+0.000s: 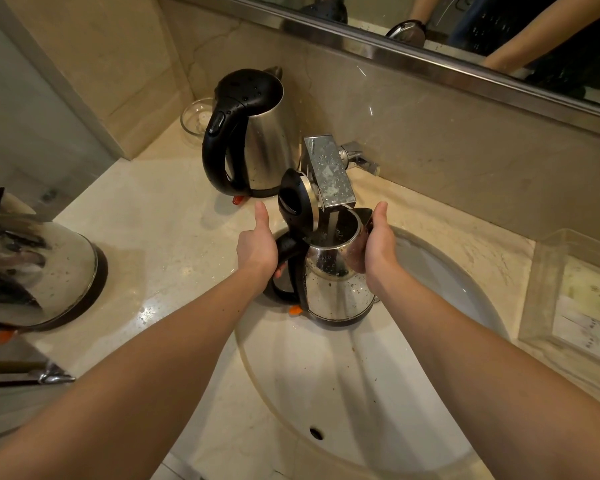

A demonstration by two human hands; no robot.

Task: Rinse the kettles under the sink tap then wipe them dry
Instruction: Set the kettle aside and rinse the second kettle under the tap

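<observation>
Held the steel electric kettle [336, 275] over the far side of the sink [326, 375], lid [297, 199] open beneath the running tap [329, 171]; gripped its handle [287, 247] with the left hand [257, 247], clasped its body with the right hand [378, 244]. Best kept level, only part-filled.

The middle kettle [336, 285] has a mirror-polished steel body beaded with drops, with a glossy black plastic lid [293, 199] and handle [290, 247]. The far kettle [269, 147] is duller brushed steel under wet black plastic. The left kettle [52, 271] is bright reflective metal. The tap [328, 171] is shiny chrome, the counter [174, 237] polished cream stone, the sink [326, 375] smooth white glazed ceramic, the far-left bowl [195, 116] clear glass
</observation>
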